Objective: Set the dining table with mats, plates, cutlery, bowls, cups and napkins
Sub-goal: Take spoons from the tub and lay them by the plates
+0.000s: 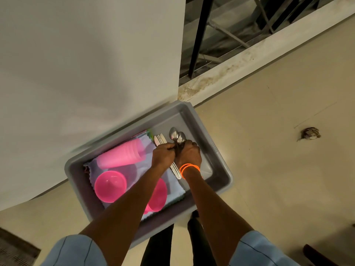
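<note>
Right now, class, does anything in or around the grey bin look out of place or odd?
Yes. A small crumpled scrap of debris lies alone on the floor, right of the grey bin. Inside the bin, the stack of pink cups lies on its side rather than upright.

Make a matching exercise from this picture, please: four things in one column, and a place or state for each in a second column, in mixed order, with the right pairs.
Column 1
1. stacked pink cups
2. spoons
3. pink bowl
4. grey tub

Column 2
A. stands on the floor beside the wall
B. lie on their side on the cloth
C. gripped by both hands
D. sits mouth up on the cloth, near the tub's left side

Pairs: 1-B, 2-C, 3-D, 4-A
</note>
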